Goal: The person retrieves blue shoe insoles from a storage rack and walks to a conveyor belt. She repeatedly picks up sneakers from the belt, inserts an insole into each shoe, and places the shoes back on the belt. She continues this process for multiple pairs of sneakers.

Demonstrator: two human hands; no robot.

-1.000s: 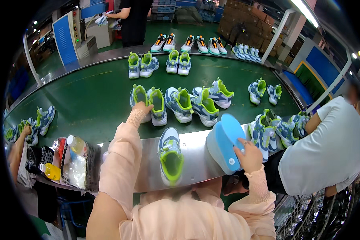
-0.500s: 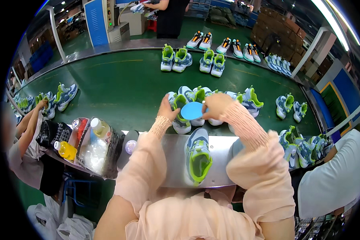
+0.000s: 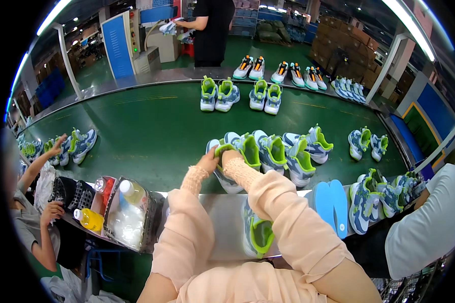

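Note:
My left hand (image 3: pixel 208 161) grips the collar of a blue-and-white sneaker (image 3: pixel 229 181) with lime-green lining, the leftmost in a cluster on the green surface. The right hand (image 3: pixel 231 156) reaches into that sneaker's opening, its fingers hidden inside. Whatever they may hold is out of sight. Against that shoe's right side stand several matching sneakers (image 3: pixel 273 154). Nearer my body, another sneaker (image 3: pixel 260 236) rests on the metal ledge, partly covered by my right forearm. Beyond that forearm lie light blue insoles (image 3: pixel 322 208).
Left of me, a box (image 3: pixel 147 222) holds bottles and clear plastic, beside a yellow drink bottle (image 3: pixel 89 220). More sneakers (image 3: pixel 219 96) stand across the belt, and others (image 3: pixel 360 202) at right. People sit at both sides; another person (image 3: pixel 213 33) stands beyond.
The blue insole in my right hand has gone out of sight at the shoe's opening. My right hand has moved left and down into the shoe. Blue insoles at right have come into view.

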